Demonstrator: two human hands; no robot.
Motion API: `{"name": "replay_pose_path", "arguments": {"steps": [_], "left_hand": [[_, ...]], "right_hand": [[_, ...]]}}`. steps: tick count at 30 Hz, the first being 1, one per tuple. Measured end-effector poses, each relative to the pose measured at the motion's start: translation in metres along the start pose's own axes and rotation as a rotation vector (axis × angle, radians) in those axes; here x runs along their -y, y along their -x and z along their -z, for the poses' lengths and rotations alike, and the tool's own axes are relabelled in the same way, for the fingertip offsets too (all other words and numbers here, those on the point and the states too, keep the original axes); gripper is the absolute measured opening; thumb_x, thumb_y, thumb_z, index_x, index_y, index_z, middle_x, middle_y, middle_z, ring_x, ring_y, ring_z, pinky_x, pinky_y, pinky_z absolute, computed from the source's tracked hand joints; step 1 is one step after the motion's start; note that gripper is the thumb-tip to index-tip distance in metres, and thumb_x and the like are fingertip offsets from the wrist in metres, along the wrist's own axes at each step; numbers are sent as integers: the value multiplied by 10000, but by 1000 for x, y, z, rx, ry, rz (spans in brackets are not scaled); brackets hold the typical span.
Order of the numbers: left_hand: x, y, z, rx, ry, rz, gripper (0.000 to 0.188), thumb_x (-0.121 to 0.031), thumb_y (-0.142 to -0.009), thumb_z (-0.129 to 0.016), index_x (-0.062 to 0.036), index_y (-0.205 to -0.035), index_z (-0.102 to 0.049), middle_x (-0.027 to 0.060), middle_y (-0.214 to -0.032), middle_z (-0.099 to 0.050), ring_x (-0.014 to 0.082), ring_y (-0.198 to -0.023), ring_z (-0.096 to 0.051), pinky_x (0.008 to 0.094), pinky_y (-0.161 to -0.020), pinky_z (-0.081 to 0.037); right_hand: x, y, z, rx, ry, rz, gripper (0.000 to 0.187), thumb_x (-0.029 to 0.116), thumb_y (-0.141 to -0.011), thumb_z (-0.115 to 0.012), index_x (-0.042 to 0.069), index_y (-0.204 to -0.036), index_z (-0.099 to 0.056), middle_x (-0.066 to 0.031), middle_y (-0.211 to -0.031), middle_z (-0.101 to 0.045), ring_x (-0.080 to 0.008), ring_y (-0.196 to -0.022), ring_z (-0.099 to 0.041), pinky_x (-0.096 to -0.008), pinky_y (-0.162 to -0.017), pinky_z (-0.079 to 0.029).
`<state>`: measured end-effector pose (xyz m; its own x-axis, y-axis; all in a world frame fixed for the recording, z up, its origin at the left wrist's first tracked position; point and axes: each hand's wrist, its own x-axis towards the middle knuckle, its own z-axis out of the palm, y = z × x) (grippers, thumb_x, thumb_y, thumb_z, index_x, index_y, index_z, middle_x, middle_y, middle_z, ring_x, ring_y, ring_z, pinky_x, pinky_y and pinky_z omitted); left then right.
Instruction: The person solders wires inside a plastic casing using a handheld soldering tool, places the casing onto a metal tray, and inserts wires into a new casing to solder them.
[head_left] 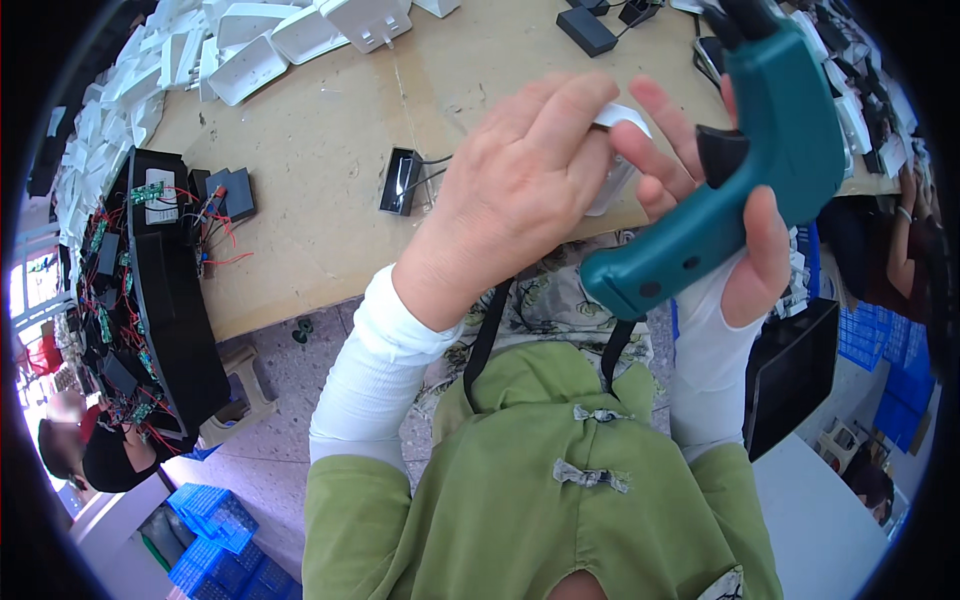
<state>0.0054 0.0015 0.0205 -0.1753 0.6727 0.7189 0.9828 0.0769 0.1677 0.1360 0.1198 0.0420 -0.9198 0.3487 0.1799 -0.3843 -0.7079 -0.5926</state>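
Note:
My left hand [515, 175] is closed on a white plastic piece [622, 118], most of which my fingers hide. A clear or whitish part shows just below it. In my right hand [766, 250] is a teal pistol-grip power tool [785, 120] with a black trigger, its grip slanting down to the left. Some fingers of that hand reach past the tool toward the white piece; whether they touch it I cannot tell. Both hands are above the table's near edge. A small open black case [400, 181] with wires lies left of my left hand.
At left, a black bin [165, 300] holds circuit boards and red wires, next to a black box [232, 194]. White plastic housings [250, 70] pile up along the far left of the table [310, 230]. Black adapters [587, 32] lie at the back. Other people sit at both sides.

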Motion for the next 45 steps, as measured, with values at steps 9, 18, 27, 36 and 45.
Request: {"name": "replay_pose_path", "arguments": {"steps": [9, 18, 27, 36, 45], "left_hand": [[-16, 25, -5, -41, -7, 103, 181, 0, -675, -672, -18, -835, -589, 159, -1168, -512, 295, -948, -569, 323, -675, -495], [-20, 32, -6, 2, -95, 189, 162, 24, -681, -671, -1, -824, -599, 158, -1114, -539, 279, -901, -580, 335, -679, -490], [-17, 46, -10, -57, -145, 200, 126, 24, -705, -678, -1, -809, -612, 135, -1078, -554, 262, -841, -591, 316, -662, -490], [-25, 40, 3, 96, -209, 200, 137, 19, -645, -687, 1, -769, -629, 125, -1040, -579, 283, -872, -575, 349, -735, -470], [-18, 38, 2, 23, -36, 342, 97, 0, -673, -645, 16, -745, -582, 128, -988, -579, 300, -833, -567, 357, -701, -481]], "right_hand": [[-6, 14, -4, -374, 173, 77, 614, 153, -874, -536, -46, -1367, -229, -303, -1368, -286, -431, -1287, -310, -450, -1089, -291], [-41, 32, 7, -309, -67, 196, 721, 156, -862, -553, 50, -1428, -121, -272, -1451, -98, -400, -1362, -147, -446, -1130, -183], [-55, 31, 7, -358, -35, 167, 701, 200, -848, -574, 67, -1415, -183, -228, -1441, -189, -355, -1354, -218, -427, -1121, -201], [-59, 37, 10, -387, -53, 128, 677, 188, -861, -551, 45, -1408, -179, -223, -1437, -210, -325, -1354, -240, -432, -1125, -180], [-37, 51, 26, -298, 163, 166, 655, 193, -869, -518, 78, -1422, -185, -249, -1442, -193, -340, -1282, -362, -383, -1041, -350]]}}
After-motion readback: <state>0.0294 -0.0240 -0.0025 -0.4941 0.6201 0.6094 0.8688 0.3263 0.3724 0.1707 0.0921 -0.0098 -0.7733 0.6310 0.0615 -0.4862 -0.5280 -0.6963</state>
